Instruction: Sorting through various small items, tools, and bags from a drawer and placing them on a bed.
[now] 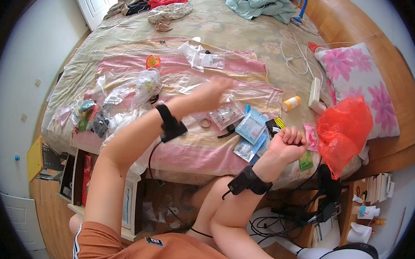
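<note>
My left hand (218,89) is stretched out over the pink and cream striped cloth (185,154), blurred; its fingers cannot be made out clearly. Below it lies a clear printed plastic packet (227,113), with a roll of tape (205,122) beside it. My right hand (288,143), palm up with its fingers curled, is at the bed's near edge. A small dark thing shows at its fingers, but whether it is gripped is unclear. Left of this hand are blue packets (251,126) and a black and yellow item (274,124); a green packet (306,161) and a pink packet (311,135) lie to its right.
A red plastic bag (345,126) rests by a flowered pillow (364,85) at the right. Near them are a white power strip (315,94) and a yellow-orange cylinder (291,103). Crumpled clear bags (146,86) lie at the left. Black cables (276,224) hang below the bed's edge.
</note>
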### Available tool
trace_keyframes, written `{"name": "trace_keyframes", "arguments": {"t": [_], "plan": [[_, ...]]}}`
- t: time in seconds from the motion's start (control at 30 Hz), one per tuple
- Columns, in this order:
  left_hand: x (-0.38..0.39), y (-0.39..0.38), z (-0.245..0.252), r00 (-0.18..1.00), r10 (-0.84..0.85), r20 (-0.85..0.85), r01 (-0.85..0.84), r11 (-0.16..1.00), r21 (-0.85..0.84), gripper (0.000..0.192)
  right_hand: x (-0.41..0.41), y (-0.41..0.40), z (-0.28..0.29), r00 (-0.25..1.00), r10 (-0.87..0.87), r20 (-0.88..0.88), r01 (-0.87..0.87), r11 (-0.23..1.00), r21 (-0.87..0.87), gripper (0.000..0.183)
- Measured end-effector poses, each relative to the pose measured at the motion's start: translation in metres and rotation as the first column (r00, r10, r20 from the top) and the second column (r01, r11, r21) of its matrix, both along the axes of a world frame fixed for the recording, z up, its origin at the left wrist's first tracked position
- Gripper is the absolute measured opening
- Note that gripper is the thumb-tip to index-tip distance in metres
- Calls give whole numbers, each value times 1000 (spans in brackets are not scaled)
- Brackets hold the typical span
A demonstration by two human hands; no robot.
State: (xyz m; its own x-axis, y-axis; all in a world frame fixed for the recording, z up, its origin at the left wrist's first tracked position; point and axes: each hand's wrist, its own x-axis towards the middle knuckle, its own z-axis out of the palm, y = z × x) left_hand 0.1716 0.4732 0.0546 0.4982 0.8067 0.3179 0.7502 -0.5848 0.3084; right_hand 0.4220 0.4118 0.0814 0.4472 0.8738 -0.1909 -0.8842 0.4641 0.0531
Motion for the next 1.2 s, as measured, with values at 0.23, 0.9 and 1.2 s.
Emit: {"name": "trace_keyframes", "arguments": {"t": [0.23, 0.9, 1.2], "plan": [[18, -37, -45, 999, 47, -8, -47, 999, 19, 75, -5, 2, -2, 996, 31, 79, -27, 999, -45, 38], [-40, -46, -42, 695, 514, 504, -464, 855, -231, 37, 2, -5, 2, 992, 28, 126, -35, 998, 56, 36], [91, -63, -41, 987, -99, 125, 75, 980, 184, 60, 11, -13, 13, 977, -58, 205, 15, 979, 203, 27]]}}
